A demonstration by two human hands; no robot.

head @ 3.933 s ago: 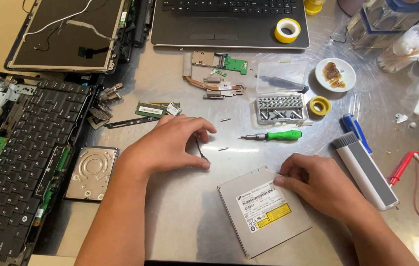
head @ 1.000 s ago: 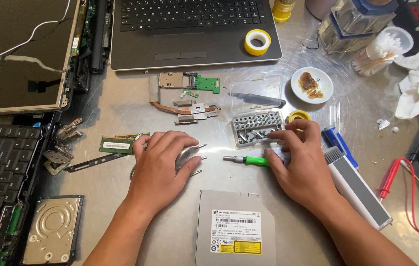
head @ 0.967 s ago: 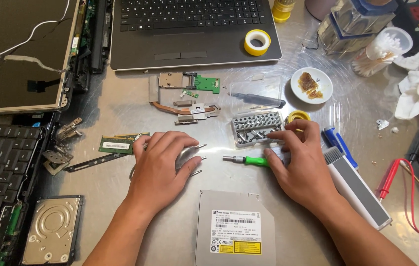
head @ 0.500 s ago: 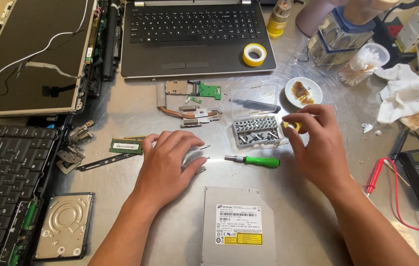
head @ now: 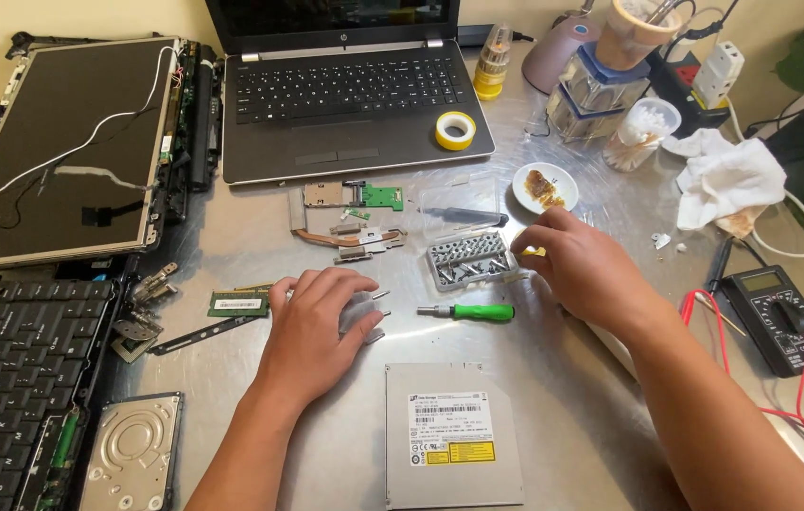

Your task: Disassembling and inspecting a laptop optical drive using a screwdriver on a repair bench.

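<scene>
My left hand (head: 319, 329) lies flat on the metal table with fingers spread, covering a small silver metal part (head: 364, 317). A green-handled screwdriver (head: 468, 310) lies just right of it. My right hand (head: 584, 270) is curled beside the grey screwdriver bit case (head: 466, 259), its fingertips pinching a small yellow tape roll (head: 534, 252). A silver optical drive (head: 452, 433) lies label up near the front edge, between my forearms.
An open laptop (head: 355, 95) with a yellow tape roll (head: 456, 130) stands at the back. A loose screen panel (head: 61, 142), keyboard (head: 14, 378) and hard drive (head: 132, 452) lie left. A memory stick (head: 238, 303), small dish (head: 546, 186), white cloth (head: 728, 180) and multimeter (head: 780, 317) lie around.
My right hand left the optical drive, passed over the screwdriver's handle and rose to the small yellow roll by the bit case. The left hand stayed put. The view tilted upward.
</scene>
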